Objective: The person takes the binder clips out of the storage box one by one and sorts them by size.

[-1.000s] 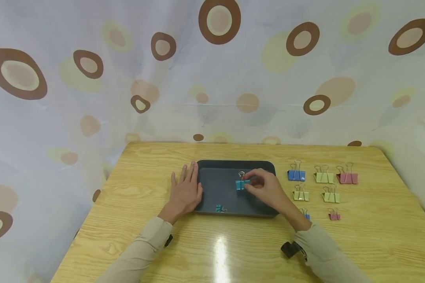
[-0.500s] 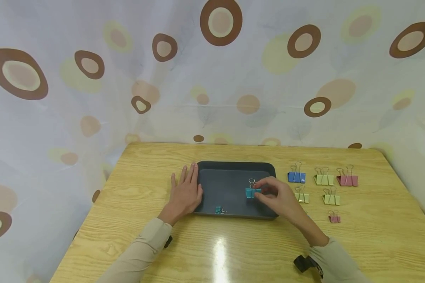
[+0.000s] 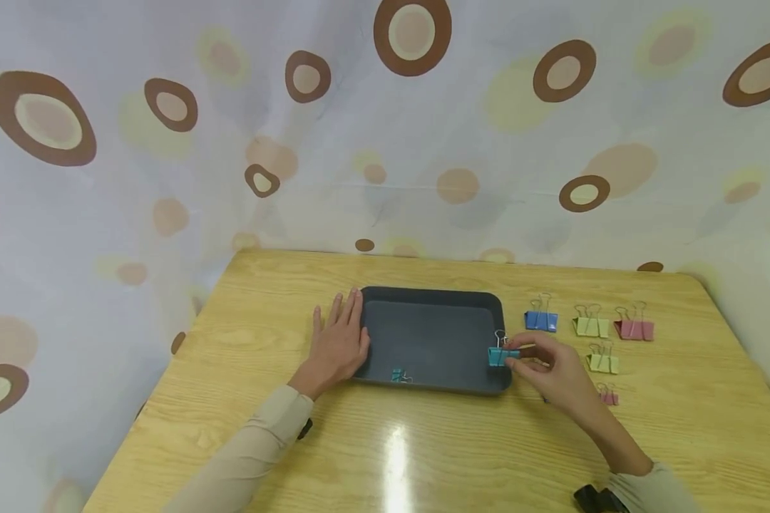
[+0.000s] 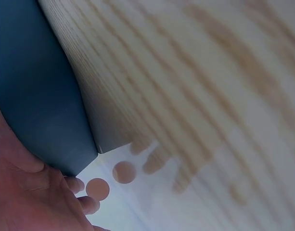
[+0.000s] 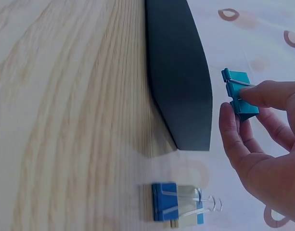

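At the right rim of a dark tray (image 3: 430, 338), my right hand (image 3: 561, 374) pinches a teal binder clip (image 3: 497, 358) between thumb and fingers, its wire handles pointing up. The right wrist view has the same binder clip (image 5: 241, 91) raised above the level of the tray wall (image 5: 181, 82). My left hand (image 3: 336, 349) lies along the tray's left side, fingers straight and spread. Its palm (image 4: 22, 202) shows against the tray's outer wall in the left wrist view. A smaller teal binder clip (image 3: 397, 375) lies inside the tray near the front edge.
Right of the tray stand a blue binder clip (image 3: 541, 320), a yellow-green one (image 3: 592, 327) and a dark pink one (image 3: 635, 329). Nearer are another yellow-green clip (image 3: 604, 363) and a small pink clip (image 3: 610, 397), partly behind the right hand. A patterned cloth (image 3: 334, 142) hangs behind the table.
My right hand has carried the teal binder clip rightward, from over the middle of the tray to its right rim. The left hand has stayed on the tray's left side.
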A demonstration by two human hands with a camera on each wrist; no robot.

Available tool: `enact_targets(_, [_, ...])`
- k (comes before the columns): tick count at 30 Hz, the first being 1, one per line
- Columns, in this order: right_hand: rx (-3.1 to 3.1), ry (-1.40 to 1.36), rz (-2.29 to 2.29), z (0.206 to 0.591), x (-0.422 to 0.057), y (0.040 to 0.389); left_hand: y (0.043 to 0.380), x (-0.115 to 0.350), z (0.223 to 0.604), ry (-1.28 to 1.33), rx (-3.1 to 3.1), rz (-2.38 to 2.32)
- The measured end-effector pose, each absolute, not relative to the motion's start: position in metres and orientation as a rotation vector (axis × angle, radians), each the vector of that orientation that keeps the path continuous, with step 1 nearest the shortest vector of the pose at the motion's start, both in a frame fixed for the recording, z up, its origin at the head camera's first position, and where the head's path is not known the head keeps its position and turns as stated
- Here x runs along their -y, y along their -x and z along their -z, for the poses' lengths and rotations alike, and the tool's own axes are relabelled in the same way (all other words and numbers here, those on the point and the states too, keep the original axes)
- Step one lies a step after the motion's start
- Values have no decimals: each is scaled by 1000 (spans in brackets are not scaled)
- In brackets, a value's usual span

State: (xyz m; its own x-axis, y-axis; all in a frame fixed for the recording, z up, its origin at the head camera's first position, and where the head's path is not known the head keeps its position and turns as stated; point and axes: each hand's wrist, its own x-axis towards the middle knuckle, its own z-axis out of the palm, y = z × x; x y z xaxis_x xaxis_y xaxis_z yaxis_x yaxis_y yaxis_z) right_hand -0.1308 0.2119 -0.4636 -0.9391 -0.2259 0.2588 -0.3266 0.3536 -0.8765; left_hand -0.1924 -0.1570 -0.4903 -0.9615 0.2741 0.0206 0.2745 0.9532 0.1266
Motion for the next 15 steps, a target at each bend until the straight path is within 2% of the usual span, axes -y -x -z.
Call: enact_targets(15, [2523, -403, -1533, 452, -263, 119, 191, 157, 489, 442, 3074, 229])
